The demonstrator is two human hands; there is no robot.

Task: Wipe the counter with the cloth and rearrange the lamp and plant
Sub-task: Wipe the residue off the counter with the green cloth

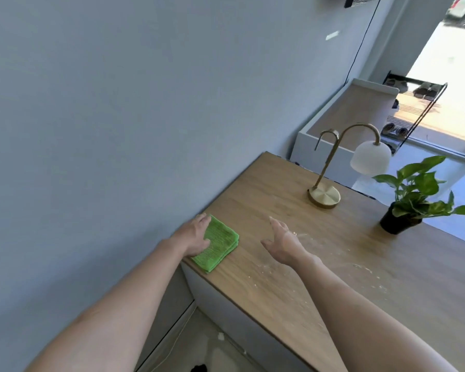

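Here our left hand (196, 234) rests flat on the folded green cloth (218, 244) at the wooden counter's (279, 291) wall-side corner; our right hand (282, 241) hovers spread, holding nothing, above pale crumbs (365, 269). Beyond stand the brass lamp with white shade (325, 196) and the leafy plant in a black pot (399, 222), apart.

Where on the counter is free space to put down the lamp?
Bare wood lies between the green cloth and the lamp base, along the wall. White crumbs dirty the near counter beside the right hand. The far end is crowded by lamp and plant.
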